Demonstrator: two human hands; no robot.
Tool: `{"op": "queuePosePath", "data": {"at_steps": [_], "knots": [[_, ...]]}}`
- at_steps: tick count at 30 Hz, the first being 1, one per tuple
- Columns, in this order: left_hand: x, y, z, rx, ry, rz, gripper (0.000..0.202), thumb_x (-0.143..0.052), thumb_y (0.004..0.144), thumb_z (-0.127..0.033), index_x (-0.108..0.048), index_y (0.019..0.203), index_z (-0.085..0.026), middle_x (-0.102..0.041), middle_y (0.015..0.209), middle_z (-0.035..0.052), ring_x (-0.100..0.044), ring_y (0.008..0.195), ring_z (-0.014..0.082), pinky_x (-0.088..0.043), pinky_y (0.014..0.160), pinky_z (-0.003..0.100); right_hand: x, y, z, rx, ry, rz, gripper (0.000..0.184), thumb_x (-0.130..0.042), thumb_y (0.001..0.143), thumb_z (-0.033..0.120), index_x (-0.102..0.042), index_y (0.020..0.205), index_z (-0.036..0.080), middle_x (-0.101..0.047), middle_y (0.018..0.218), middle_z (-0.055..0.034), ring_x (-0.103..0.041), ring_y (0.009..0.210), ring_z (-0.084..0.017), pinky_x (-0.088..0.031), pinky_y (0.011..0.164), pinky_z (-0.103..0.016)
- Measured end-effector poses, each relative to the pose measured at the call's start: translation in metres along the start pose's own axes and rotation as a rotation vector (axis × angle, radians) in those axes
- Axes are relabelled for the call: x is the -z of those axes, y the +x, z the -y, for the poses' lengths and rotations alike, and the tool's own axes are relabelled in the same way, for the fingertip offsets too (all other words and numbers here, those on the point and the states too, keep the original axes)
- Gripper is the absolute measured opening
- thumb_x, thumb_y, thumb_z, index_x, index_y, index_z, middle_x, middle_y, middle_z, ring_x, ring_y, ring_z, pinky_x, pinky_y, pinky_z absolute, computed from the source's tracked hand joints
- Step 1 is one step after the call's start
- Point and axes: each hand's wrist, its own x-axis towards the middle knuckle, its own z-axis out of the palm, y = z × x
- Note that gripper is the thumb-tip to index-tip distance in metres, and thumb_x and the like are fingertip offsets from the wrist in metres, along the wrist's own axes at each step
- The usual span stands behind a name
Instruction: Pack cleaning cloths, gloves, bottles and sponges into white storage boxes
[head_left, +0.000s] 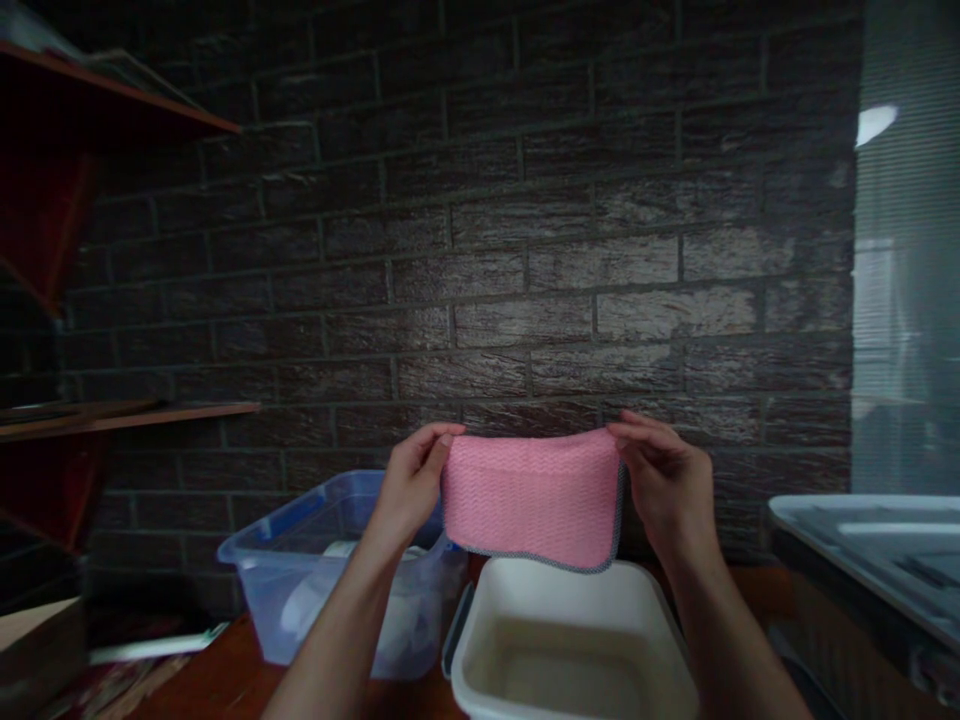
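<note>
A pink textured cloth (532, 500) with a grey stitched edge hangs stretched between my two hands, folded over along its top. My left hand (418, 470) pinches its upper left corner between thumb and fingers. At the upper right corner, my right hand (664, 475) grips it the same way. The cloth's lower edge hangs just above the far rim of a white plastic tub (480, 650). Inside the tub, the bottom looks greyish, perhaps with shallow liquid; I cannot tell for sure.
Left of the tub stands a clear bluish plastic bin (262, 590) with white items inside. A lidded container (885, 540) is at the right. Wooden shelves (135, 415) jut out on the left. Behind everything rises a dark brick wall (487, 250).
</note>
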Motion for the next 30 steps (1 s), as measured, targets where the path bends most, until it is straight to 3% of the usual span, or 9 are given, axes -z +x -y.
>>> {"op": "queuePosePath", "data": {"at_steps": [3, 7, 10, 13, 15, 17, 20, 24, 30], "knots": [[0.002, -0.002, -0.001, 0.091, -0.090, 0.043, 0.024, -0.066, 0.087, -0.033, -0.078, 0.104, -0.020, -0.074, 0.094, 0.0050, -0.062, 0.083, 0.0187, -0.043, 0.073, 0.025, 0.001, 0.000, 0.000, 0.044, -0.062, 0.032, 0.019, -0.065, 0.085, 0.018, -0.083, 0.086, 0.024, -0.072, 0.115, -0.0095, -0.066, 0.110, -0.025, -0.049, 0.097, -0.042], [0.004, -0.008, -0.012, 0.206, -0.252, 0.207, 0.036, -0.072, 0.079, -0.019, -0.076, 0.115, -0.021, -0.075, 0.101, 0.0056, -0.065, 0.089, 0.0179, -0.045, 0.078, 0.025, 0.002, 0.001, 0.001, 0.074, -0.161, 0.049, 0.024, -0.059, 0.086, 0.016, -0.082, 0.086, 0.024, -0.071, 0.113, -0.0101, -0.066, 0.107, -0.026, -0.048, 0.098, -0.045], [0.004, -0.013, -0.023, 0.238, -0.304, 0.310, 0.049, -0.079, 0.074, -0.015, -0.073, 0.121, -0.022, -0.076, 0.098, 0.0048, -0.066, 0.082, 0.0156, -0.046, 0.075, 0.023, 0.004, 0.001, 0.000, 0.064, -0.201, 0.050, 0.026, -0.057, 0.086, 0.015, -0.082, 0.088, 0.023, -0.071, 0.114, -0.0109, -0.066, 0.108, -0.026, -0.048, 0.098, -0.046], [0.005, -0.015, -0.027, 0.237, -0.326, 0.350, 0.057, -0.084, 0.071, -0.016, -0.070, 0.127, -0.022, -0.075, 0.108, 0.0068, -0.068, 0.086, 0.0158, -0.048, 0.077, 0.024, 0.007, 0.001, -0.001, 0.048, -0.212, 0.026, 0.027, -0.057, 0.085, 0.015, -0.082, 0.088, 0.022, -0.071, 0.115, -0.0114, -0.065, 0.111, -0.026, -0.048, 0.100, -0.045], [0.005, -0.013, -0.025, 0.226, -0.308, 0.334, 0.061, -0.086, 0.071, -0.018, -0.069, 0.129, -0.023, -0.075, 0.113, 0.0080, -0.069, 0.090, 0.0163, -0.050, 0.080, 0.024, 0.008, 0.002, -0.001, 0.035, -0.218, -0.014, 0.026, -0.060, 0.082, 0.015, -0.082, 0.091, 0.022, -0.070, 0.116, -0.0114, -0.063, 0.115, -0.027, -0.046, 0.103, -0.045], [0.005, -0.011, -0.020, 0.205, -0.262, 0.287, 0.061, -0.086, 0.071, -0.020, -0.068, 0.129, -0.022, -0.076, 0.103, 0.0064, -0.069, 0.085, 0.0149, -0.050, 0.077, 0.023, 0.008, 0.002, -0.002, -0.020, -0.173, -0.060, 0.027, -0.065, 0.078, 0.016, -0.082, 0.099, 0.022, -0.071, 0.115, -0.0108, -0.063, 0.116, -0.028, -0.048, 0.101, -0.044], [0.005, -0.008, -0.013, 0.177, -0.185, 0.232, 0.052, -0.085, 0.075, -0.025, -0.071, 0.124, -0.021, -0.074, 0.083, 0.0024, -0.067, 0.074, 0.0124, -0.049, 0.072, 0.022, 0.006, 0.002, -0.004, -0.164, -0.026, -0.093, 0.041, -0.076, 0.071, 0.021, -0.078, 0.112, 0.023, -0.073, 0.105, -0.0093, -0.067, 0.102, -0.027, -0.056, 0.084, -0.040], [0.005, -0.007, -0.008, 0.153, -0.126, 0.176, 0.038, -0.084, 0.077, -0.032, -0.077, 0.111, -0.018, -0.078, 0.089, 0.0065, -0.068, 0.078, 0.0159, -0.051, 0.076, 0.026, 0.002, 0.001, -0.008, -0.246, 0.043, -0.034, 0.051, -0.082, 0.065, 0.022, -0.075, 0.116, 0.024, -0.072, 0.098, -0.0075, -0.068, 0.089, -0.025, -0.058, 0.069, -0.034], [0.007, -0.004, -0.008, 0.117, -0.120, 0.035, 0.035, -0.088, 0.070, -0.036, -0.081, 0.099, -0.018, -0.079, 0.092, 0.0082, -0.068, 0.079, 0.0191, -0.052, 0.076, 0.028, -0.003, -0.002, -0.012, -0.202, 0.021, 0.118, 0.042, -0.079, 0.061, 0.014, -0.079, 0.101, 0.026, -0.067, 0.121, -0.0068, -0.067, 0.105, -0.024, -0.057, 0.089, -0.037]]}}
